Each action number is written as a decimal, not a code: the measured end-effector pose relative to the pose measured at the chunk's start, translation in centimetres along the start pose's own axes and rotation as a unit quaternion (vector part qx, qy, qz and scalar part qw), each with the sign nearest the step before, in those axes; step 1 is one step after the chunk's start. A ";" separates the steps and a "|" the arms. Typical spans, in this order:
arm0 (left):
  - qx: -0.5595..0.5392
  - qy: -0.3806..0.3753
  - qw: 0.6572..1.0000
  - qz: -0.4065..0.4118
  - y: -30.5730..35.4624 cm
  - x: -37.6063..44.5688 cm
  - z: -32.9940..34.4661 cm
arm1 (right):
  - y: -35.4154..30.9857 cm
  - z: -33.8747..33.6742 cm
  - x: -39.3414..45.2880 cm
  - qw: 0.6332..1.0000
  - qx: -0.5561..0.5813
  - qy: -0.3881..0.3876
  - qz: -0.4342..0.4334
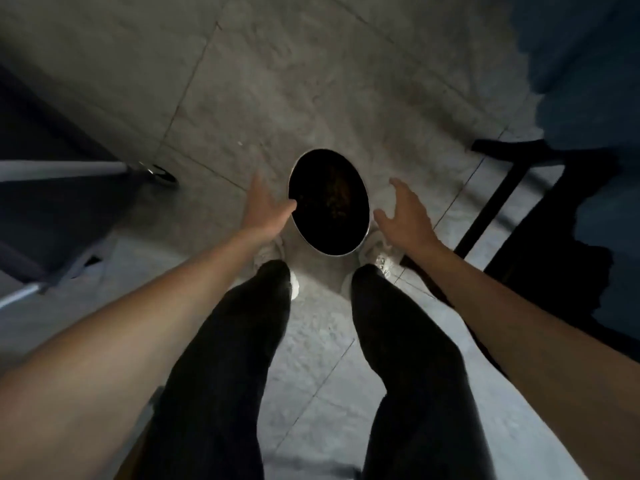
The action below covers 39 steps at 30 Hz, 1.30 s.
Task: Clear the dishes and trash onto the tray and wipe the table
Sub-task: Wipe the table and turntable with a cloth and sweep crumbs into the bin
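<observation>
from the head camera, your left hand [265, 206] and right hand [403, 216] hang spread and empty on either side of a round metal bin [329, 202] on the tiled floor [277, 81], just beyond your shoes [375, 252]. likely the trash step; no tray, table or dishes show. next, probably lift the bin by both sides of its rim. no readable writing.
</observation>
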<state>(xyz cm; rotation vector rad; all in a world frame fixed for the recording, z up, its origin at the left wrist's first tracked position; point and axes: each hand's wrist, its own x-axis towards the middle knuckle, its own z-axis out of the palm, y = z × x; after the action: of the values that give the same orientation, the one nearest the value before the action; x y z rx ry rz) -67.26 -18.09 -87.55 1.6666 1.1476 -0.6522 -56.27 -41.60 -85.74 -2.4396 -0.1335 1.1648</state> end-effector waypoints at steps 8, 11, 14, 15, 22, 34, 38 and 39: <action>-0.114 0.000 0.992 -0.058 -6.5 6.8 7.9 | 6.7 6.7 7.2 0.997 0.052 -0.046 0.036; -0.067 0.086 0.994 -0.025 -7.5 8.0 9.3 | 7.4 8.3 8.6 0.999 0.040 -0.025 0.011; -0.019 0.112 0.993 -0.004 -7.9 8.6 9.5 | 7.5 9.1 9.3 1.000 -0.001 0.016 -0.015; -0.007 0.114 0.993 -0.002 -7.8 8.8 9.4 | 7.5 9.3 9.5 0.999 -0.015 0.021 -0.022; 0.045 0.102 0.993 0.023 -5.9 5.7 7.5 | 5.5 7.8 7.4 0.999 0.002 0.039 -0.003; 0.072 0.074 0.992 0.076 3.0 -14.6 -2.6 | -2.9 -4.4 -10.7 0.999 0.034 0.035 -0.008; 0.101 0.064 0.986 0.117 7.0 -21.7 -6.0 | -5.6 -9.1 -17.3 0.997 0.059 0.044 0.015; 0.108 0.064 0.984 0.124 7.9 -23.2 -6.6 | -6.1 -9.9 -18.8 0.996 0.063 0.055 0.022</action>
<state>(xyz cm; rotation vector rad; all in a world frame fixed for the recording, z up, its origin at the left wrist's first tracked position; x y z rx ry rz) -70.27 -21.57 -62.61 2.0226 0.9611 -0.5310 -60.20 -44.44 -64.20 -2.3983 0.0250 1.0221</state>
